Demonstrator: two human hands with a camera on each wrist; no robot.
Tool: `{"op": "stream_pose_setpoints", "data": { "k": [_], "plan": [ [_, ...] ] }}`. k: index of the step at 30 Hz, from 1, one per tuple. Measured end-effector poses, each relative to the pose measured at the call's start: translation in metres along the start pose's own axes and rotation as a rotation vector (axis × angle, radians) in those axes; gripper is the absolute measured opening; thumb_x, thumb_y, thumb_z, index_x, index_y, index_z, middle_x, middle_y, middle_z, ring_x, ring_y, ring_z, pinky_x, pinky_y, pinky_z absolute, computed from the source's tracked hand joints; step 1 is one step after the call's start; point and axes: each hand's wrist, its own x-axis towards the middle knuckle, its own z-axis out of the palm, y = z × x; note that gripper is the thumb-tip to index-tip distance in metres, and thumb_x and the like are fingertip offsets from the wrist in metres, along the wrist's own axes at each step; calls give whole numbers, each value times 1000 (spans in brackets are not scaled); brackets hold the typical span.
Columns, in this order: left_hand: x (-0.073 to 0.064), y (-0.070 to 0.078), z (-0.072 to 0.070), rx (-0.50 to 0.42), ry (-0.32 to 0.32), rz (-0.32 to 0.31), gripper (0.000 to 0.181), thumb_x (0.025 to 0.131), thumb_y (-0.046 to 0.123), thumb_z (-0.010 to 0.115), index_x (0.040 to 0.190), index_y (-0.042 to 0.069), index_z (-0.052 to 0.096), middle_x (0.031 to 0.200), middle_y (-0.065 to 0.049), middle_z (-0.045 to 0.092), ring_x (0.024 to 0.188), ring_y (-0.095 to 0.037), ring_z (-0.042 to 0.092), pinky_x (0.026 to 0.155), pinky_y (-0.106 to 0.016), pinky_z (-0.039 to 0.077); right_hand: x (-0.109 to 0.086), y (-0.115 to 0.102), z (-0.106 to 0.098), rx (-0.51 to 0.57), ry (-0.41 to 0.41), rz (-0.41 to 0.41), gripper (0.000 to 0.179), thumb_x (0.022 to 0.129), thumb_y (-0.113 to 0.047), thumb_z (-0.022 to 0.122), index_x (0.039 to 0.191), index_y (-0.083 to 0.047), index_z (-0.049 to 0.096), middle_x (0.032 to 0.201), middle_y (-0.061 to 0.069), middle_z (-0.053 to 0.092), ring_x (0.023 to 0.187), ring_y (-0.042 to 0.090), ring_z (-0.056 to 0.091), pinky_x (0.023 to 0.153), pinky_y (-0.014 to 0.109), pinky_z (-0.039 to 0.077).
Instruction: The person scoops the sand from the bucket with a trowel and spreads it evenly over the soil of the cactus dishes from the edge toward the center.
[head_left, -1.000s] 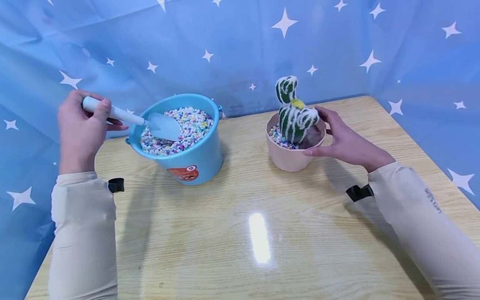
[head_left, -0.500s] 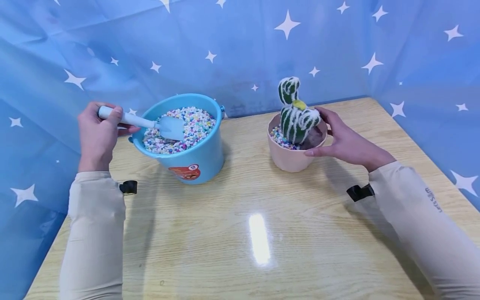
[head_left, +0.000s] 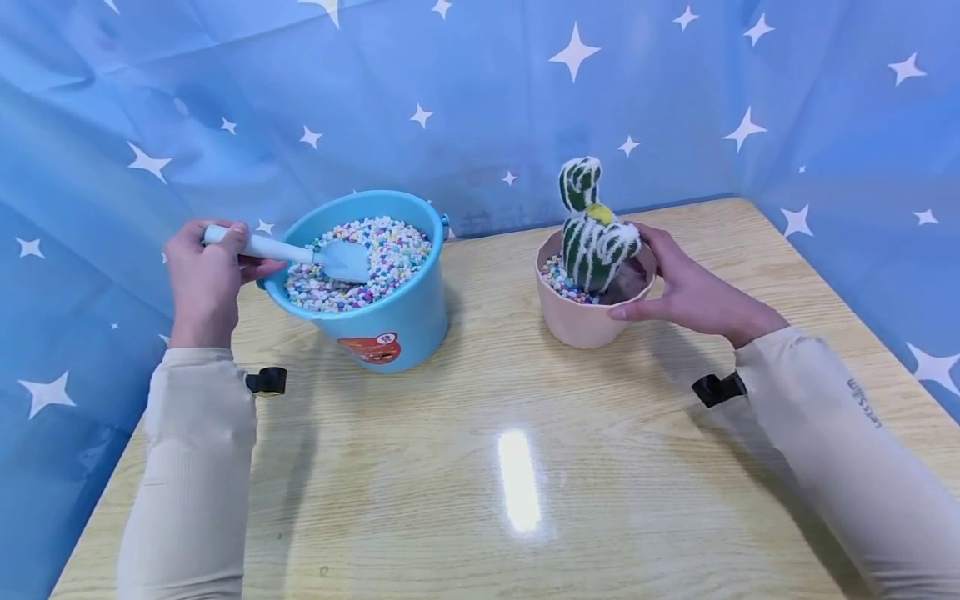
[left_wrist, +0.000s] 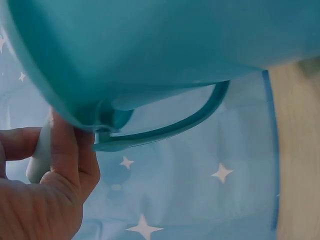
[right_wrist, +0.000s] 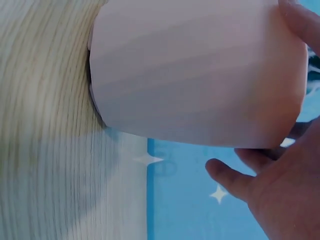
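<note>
My left hand (head_left: pixel 206 279) grips the pale blue handle of a small shovel (head_left: pixel 281 249) at the left rim of a blue bucket (head_left: pixel 408 312). The shovel's blade lies on the multicoloured pebbles (head_left: pixel 390 250) filling much of the bucket. In the left wrist view, fingers and thumb pinch the handle end (left_wrist: pixel 40 160) beside the bucket's rim. My right hand (head_left: pixel 686 287) holds the rim of a pink pot (head_left: pixel 581 321), thumb at the front, fingers round the back. A knitted green-and-white cactus (head_left: pixel 588 246) stands in the pot, with pebbles on its left side.
Both containers stand on a wooden table (head_left: pixel 420 475) near its back edge. A blue star-patterned curtain (head_left: pixel 480 108) hangs behind and along the sides. The bucket's carry handle (left_wrist: pixel 170 130) hangs down its side in the left wrist view.
My left hand has moved right and down toward the bucket, carrying the shovel's blade further over the pebbles. The right hand keeps holding the pot in place.
</note>
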Motion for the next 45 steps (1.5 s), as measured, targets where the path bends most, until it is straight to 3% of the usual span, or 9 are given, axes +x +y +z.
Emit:
{"op": "stream_pose_setpoints", "data": {
  "k": [4, 9, 18, 29, 40, 45],
  "plan": [
    [-2, -6, 2, -63, -12, 38, 18, 100, 14, 58, 108, 1, 50, 111, -20, 51, 75, -18, 71, 68, -30, 62, 1, 0, 2, -36, 11, -7, 112, 76, -32, 88, 157, -24, 11, 153, 13, 11, 141, 36, 12, 111, 67, 18],
    [-3, -10, 7, -89, -44, 89, 17, 98, 11, 60, 108, 0, 51, 111, -20, 50, 81, -20, 70, 69, -32, 62, -1, 0, 1, -12, -19, -16, 117, 78, -28, 87, 158, -27, 1, 158, 11, 5, 144, 33, 8, 113, 65, 15],
    [-2, -10, 7, -80, -19, 29, 18, 99, 14, 59, 108, 0, 50, 112, -20, 51, 79, -19, 70, 69, -29, 62, -1, -2, 2, -43, 14, -15, 115, 76, -30, 88, 158, -25, 8, 154, 13, 10, 142, 36, 11, 111, 66, 18],
    [-4, -3, 6, -69, -53, -22, 25, 101, 18, 56, 113, -2, 48, 113, -20, 48, 89, -22, 65, 75, -30, 61, -3, -1, 2, -30, 12, -16, 114, 76, -30, 88, 158, -26, 8, 156, 12, 9, 143, 35, 9, 111, 67, 17],
    [-1, -6, -3, -217, -58, -87, 20, 104, 11, 48, 118, -3, 49, 119, -19, 48, 92, -22, 68, 79, -31, 60, -2, -1, 1, -10, -5, -45, 113, 78, -24, 87, 158, -26, 7, 156, 11, 8, 142, 35, 13, 110, 65, 22],
    [-1, -9, -5, -336, -53, -107, 20, 104, 11, 49, 117, -4, 53, 119, -19, 52, 92, -25, 69, 79, -32, 60, -3, -1, 1, 3, -18, -21, 111, 79, -24, 86, 157, -26, 7, 157, 10, 8, 142, 37, 14, 110, 65, 23]
  ]
}}
